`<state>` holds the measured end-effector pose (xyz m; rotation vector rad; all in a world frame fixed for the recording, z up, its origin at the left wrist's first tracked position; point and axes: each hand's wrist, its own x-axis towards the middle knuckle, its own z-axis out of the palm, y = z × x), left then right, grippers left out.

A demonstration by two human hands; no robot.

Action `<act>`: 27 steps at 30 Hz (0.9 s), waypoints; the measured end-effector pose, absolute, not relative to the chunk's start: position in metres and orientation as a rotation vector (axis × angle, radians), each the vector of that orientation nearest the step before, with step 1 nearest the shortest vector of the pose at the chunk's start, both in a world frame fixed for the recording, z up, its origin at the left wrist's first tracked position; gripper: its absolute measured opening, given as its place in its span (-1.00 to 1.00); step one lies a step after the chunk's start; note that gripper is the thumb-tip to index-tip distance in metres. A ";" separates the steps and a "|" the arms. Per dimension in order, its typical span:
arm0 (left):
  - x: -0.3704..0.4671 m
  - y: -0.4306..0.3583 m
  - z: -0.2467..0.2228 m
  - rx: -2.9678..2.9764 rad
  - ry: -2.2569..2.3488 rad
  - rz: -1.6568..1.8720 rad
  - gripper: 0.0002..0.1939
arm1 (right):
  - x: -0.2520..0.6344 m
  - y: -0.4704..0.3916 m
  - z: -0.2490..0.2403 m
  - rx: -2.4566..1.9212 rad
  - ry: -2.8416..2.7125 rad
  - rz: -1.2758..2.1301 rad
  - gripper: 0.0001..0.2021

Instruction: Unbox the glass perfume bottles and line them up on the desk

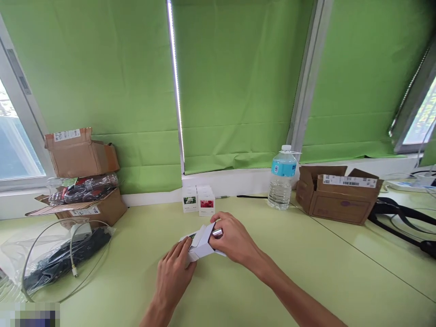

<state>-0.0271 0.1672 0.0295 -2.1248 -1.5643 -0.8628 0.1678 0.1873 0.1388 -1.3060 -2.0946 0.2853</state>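
A small white box (203, 244) with a picture on its face is between my two hands, tilted above the pale green table (143, 254). My left hand (175, 270) is closed round its left end. At its open right end, my right hand (235, 238) has its fingers on the flap and also holds a small silver cylinder (217, 233). What the cylinder belongs to is hidden by the fingers. Behind my hands, several white boxes stand in two rows, one row fronted by a white-flower picture (190, 200), the other by a red-flower picture (206, 204).
A water bottle (282, 179) and an open cardboard box (335, 200) stand at the back right, near black straps (402, 218). Stacked cardboard boxes (80, 156) are at the left, with a bagged dark item (68, 259) and a cable before them. A dark stick (252, 196) lies at the back.
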 end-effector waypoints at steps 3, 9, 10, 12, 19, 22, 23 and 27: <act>-0.031 0.170 0.028 -2.124 -1.576 -0.861 -0.50 | 0.171 0.189 0.142 -1.313 -2.078 0.319 -0.85; -0.035 0.173 0.025 -2.104 -1.618 -0.815 -0.51 | 0.173 0.190 0.145 -1.346 -2.060 0.286 -0.82; -0.036 0.174 0.025 -2.096 -1.628 -0.808 -0.51 | 0.173 0.190 0.145 -1.366 -2.057 0.278 -0.82; -0.039 0.175 0.025 -2.081 -1.637 -0.785 -0.52 | 0.173 0.190 0.145 -1.403 -2.056 0.268 -0.83; -0.051 0.181 0.025 -1.953 -1.684 -0.642 -0.59 | 0.177 0.200 0.132 -1.513 -2.072 0.157 -0.84; -0.054 0.180 0.026 -1.902 -1.700 -0.624 -0.61 | 0.180 0.204 0.127 -1.581 -2.104 0.127 -0.90; -0.055 0.180 0.026 -1.888 -1.707 -0.621 -0.62 | 0.181 0.205 0.127 -1.608 -2.112 0.124 -0.93; -0.059 0.181 0.021 -1.868 -1.716 -0.654 -0.52 | 0.184 0.207 0.126 -1.692 -2.137 0.111 -0.89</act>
